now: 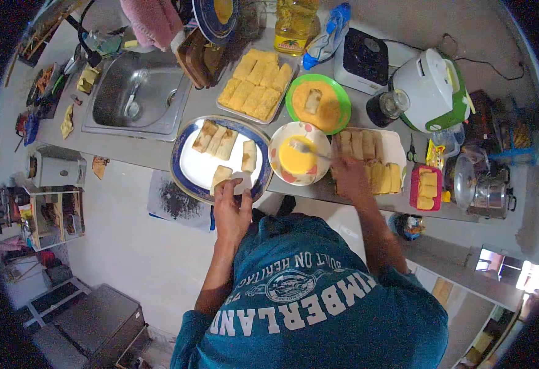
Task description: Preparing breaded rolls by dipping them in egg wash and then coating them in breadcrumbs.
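My left hand (232, 203) is at the near edge of a blue-rimmed oval plate (176, 159), its fingers on a wrapped roll (221, 177); whether they grip it is unclear. Several more rolls (215, 139) lie on that plate. My right hand (351, 177) holds a fork (307, 148), its head in yellow liquid in a flower-patterned bowl (278, 171). Behind the bowl, a roll (313, 101) lies on orange crumbs in a green plate (290, 98). Crumb-coated rolls (255, 87) fill a clear tray at the back. A white tray (396, 143) with several rolls is partly behind my right hand.
A steel sink (135, 99) lies to the left, with wooden boards (200, 60) beside it. At the back are an oil bottle (296, 25), a dark-lidded glass jar (385, 109) and a white-green rice cooker (428, 92). Scissors (411, 150) and a pink container (413, 184) are on the right.
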A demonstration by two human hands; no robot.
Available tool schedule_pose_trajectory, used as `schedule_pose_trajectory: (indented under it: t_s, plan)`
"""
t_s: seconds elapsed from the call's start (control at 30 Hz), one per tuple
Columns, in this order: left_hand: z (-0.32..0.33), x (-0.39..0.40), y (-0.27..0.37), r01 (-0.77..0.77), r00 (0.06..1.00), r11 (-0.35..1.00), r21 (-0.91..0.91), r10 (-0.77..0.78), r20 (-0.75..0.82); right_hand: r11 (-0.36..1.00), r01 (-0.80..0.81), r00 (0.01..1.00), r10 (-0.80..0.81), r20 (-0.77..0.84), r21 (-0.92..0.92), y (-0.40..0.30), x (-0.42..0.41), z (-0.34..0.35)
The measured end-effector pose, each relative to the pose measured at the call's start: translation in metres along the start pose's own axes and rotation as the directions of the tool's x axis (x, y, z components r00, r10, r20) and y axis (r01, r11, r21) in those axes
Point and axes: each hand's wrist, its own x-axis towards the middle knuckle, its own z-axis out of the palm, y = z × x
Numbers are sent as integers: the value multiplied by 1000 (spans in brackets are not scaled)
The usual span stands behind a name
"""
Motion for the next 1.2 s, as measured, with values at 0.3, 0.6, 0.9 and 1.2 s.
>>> schedule_pose_trajectory:
  t_s: [0.3, 0.6, 0.9, 1.2]
  plan:
    - [-1, -4, -32, -72, 990, 992, 100, 83, -114, 910, 279, 957, -288, 17, -306, 8, -32, 35]
    - [3, -28, -31, 115, 966, 983, -143, -144, -213, 694, 497, 868, -387, 313, -521, -31, 43, -32]
    - [19, -57, -12, 208, 909, 925, -317, -302, -286, 713, 592, 784, -617, 65, -375, 4, 175, 1]
    - [49, -109, -41, 233, 838, 900, -368, -378, -394, 612, 779, 622, -725, 296, -137, 40, 250, 5]
